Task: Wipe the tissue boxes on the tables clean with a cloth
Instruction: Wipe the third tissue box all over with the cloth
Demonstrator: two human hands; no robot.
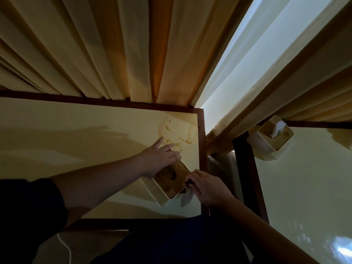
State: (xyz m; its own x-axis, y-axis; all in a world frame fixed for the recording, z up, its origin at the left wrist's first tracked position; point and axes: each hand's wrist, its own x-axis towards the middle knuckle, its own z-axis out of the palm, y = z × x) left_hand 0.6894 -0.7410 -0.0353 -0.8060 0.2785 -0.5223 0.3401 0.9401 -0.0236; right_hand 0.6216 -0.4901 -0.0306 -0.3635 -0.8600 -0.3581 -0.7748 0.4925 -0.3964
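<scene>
1. The right hand (207,189) pinches a pale cloth (186,198) in curled fingers against the near right edge of the tissue box (167,182).
2. The left hand (162,156) lies flat with fingers spread straight, resting on the box's far end.
3. The box, cream with a wooden lid, lies at an angle near the right edge of a cream tabletop (76,134) framed in dark wood.
4. A second tissue box (270,139) stands on the neighbouring tabletop (308,187), well apart.
5. Pleated curtains (114,44) hang behind.
</scene>
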